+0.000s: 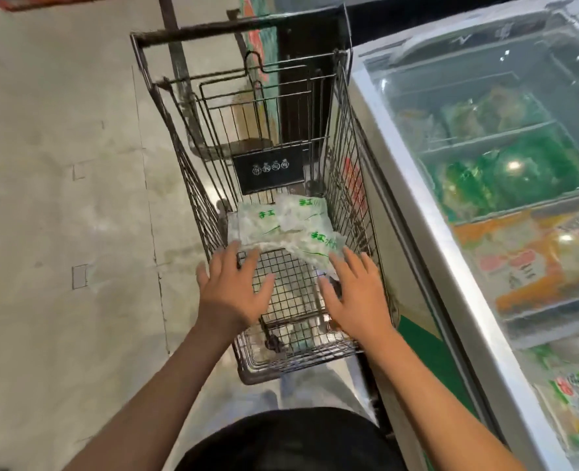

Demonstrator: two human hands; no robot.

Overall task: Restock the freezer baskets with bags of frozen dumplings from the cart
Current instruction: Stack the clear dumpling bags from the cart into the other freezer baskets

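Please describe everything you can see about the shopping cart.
The shopping cart is dark wire mesh with a bar handle at the far end and a black sign on its folding seat flap. It stands on the floor beside the freezer. Translucent dumpling bags with green print lie in its basket. The left hand and right hand reach in with spread fingers, near the bags; contact is unclear.

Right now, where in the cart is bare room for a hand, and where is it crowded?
Bare wire floor of the cart lies between the left hand and right hand, near the front wall. It is crowded just beyond, where the dumpling bags overlap below the black placard.
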